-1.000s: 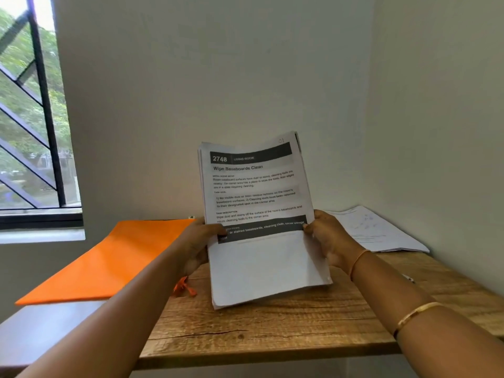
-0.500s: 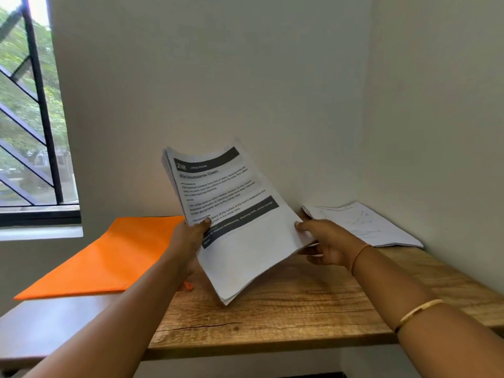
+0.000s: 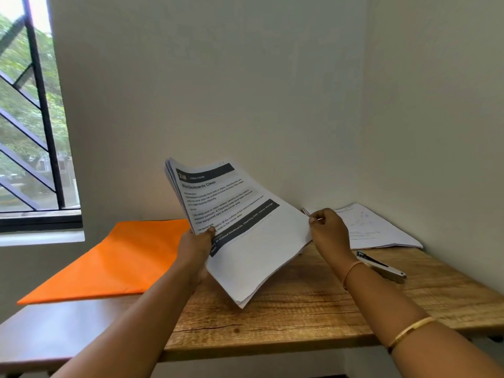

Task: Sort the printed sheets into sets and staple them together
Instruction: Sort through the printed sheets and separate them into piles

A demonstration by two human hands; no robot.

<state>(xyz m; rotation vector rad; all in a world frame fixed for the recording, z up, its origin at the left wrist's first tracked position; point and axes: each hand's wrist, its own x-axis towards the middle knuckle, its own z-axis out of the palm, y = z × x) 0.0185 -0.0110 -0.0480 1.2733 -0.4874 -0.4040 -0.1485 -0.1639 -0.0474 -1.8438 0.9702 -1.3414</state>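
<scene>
A thick stack of printed sheets (image 3: 245, 230) is held tilted above the wooden table (image 3: 286, 317); its top page is headed "Wipe Baseboards Clean". My left hand (image 3: 196, 246) grips the stack's left edge, thumb on the top page. My right hand (image 3: 328, 230) pinches the right edge of the sheets between thumb and fingers. A metal stapler (image 3: 381, 267) lies on the table just right of my right wrist. A second pile of printed sheets (image 3: 373, 230) lies flat in the back right corner.
An orange folder (image 3: 117, 257) lies on the left, overhanging the table's left end. Walls close off the back and right side. A barred window (image 3: 30, 132) is at the left.
The stack has tilted from upright toward the left and been lifted off the table. My right hand slid to the far right edge, uncovering the stapler.
</scene>
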